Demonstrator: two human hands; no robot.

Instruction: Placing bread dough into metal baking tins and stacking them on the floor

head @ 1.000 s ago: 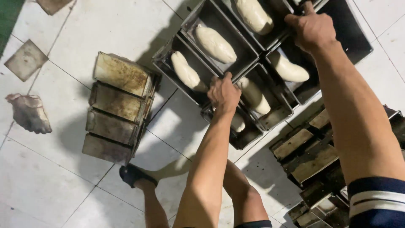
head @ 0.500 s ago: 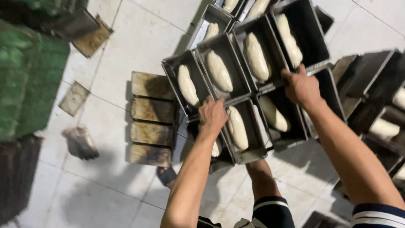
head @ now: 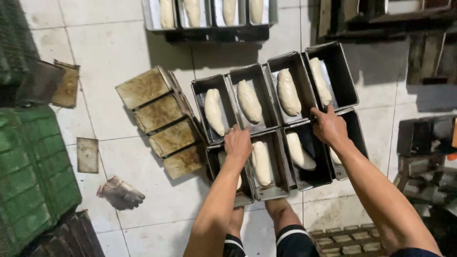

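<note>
Two rows of dark metal loaf tins stand on the white tiled floor, the far strap of tins (head: 247,78) overlapping the near strap (head: 273,188). Each tin holds a pale oblong piece of dough (head: 249,101). My left hand (head: 237,143) grips the near edge of the far strap, between two tins. My right hand (head: 329,126) grips the same edge further right, by the tin with dough (head: 321,82) leaning on its wall. My legs show below the near tins.
A strap of lidded, browned tins (head: 162,121) lies left of the dough tins. Another row of filled tins (head: 209,14) sits at the top. Green crates (head: 33,176) stand at the left, a crumpled glove (head: 120,194) on the floor, loose lids (head: 87,154) nearby, dark tins stacked at right.
The view has swung, so the tins now sit centred and level. Both hands hold the tin strap throughout; the right hand came back from the far tins to the strap's near edge.
</note>
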